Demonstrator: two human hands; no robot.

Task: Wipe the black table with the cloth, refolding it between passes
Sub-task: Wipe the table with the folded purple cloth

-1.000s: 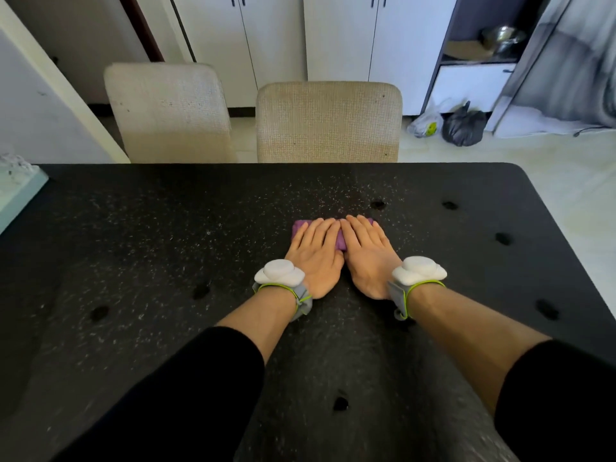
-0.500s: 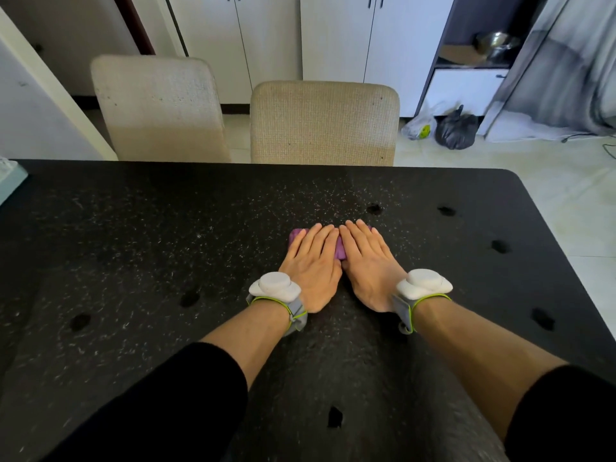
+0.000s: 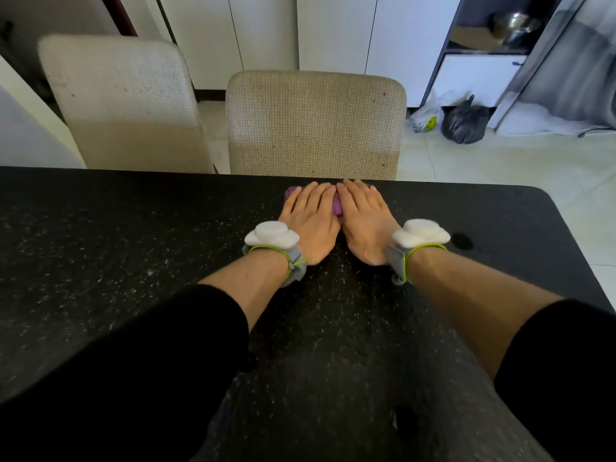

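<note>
1. Purple shows between and just past the fingers: the cloth [image 3: 337, 205] lies folded small under both palms, in the upper middle of the frame, with only a sliver visible at its left end and another in the slot between the hands.
2. Left hand [image 3: 311, 221] is flat, fingers straight and close together, pressing down on the left half of the cloth; it grips nothing.
3. Right hand [image 3: 365, 223] is the same (flat, fingers together, palm down) on the right half. The two hands lie side by side, index fingers nearly touching.
4. Neither hand is nearer: the cloth sits directly beneath both, its long axis running left to right across the frame, crosswise to the fingers, which point toward the top.
5. Fingertips reach the far edge of the table [image 3: 100, 261], right where the woven back of a chair [image 3: 315, 125] rises behind it. That edge is the relation that matters: by my judgement there is no room left to push upward in the frame, so the next move has to be a drag back down toward the arms, or a lift to refold.
6. Pale specks cover the black top on both sides of the arms, thick at the left, so much wiping looks left to do.
7. Risk: grit pushed to the edge could fall onto the chair.
</note>
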